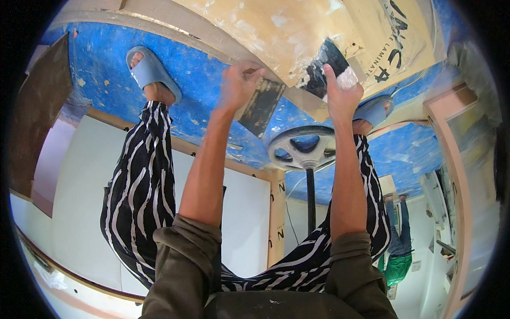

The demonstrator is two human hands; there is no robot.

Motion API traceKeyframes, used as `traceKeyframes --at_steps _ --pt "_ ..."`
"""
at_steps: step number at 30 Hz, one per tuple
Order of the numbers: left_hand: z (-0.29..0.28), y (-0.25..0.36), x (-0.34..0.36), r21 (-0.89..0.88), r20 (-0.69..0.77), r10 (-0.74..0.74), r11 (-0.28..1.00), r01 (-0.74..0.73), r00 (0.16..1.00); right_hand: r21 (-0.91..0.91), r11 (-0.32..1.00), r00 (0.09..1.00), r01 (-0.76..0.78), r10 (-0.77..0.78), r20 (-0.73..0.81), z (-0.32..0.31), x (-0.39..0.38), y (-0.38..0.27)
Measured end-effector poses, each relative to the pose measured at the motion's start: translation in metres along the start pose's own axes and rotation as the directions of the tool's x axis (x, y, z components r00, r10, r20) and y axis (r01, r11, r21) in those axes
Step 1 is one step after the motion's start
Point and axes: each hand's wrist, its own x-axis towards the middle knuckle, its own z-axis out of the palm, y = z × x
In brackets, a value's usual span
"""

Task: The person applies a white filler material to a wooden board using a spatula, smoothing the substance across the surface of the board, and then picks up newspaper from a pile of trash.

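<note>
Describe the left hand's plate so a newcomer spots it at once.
Start on the blue floor, then find the left hand over it. The plate there is flat, dark and four-sided. Unlike the dark piece at the right hand, with its bright white patches, it shows tan smears.

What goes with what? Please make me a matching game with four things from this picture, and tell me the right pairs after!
Things:
1. Black scraper
2. Trousers
3. Left sandal
4. Round base

Clues:
A. Light blue
B. Joined to a black pole
C. Held in the right hand
D. Black with wavy white stripes

Right pairs: 1-C, 2-D, 3-A, 4-B.
</note>
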Motion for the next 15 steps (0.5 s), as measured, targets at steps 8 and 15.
traceKeyframes --at_steps 8,15 --pt "-0.071 0.012 -0.007 0.414 0.197 -0.089 0.910 0.000 0.976 -0.019 0.992 0.991 -0.125 0.124 -0.056 0.002 -0.011 -0.017" --pt "-0.039 0.008 -0.049 0.359 0.262 -0.203 0.928 0.100 0.943 -0.051 0.997 0.976 0.059 -0.068 -0.209 0.065 -0.009 -0.017"
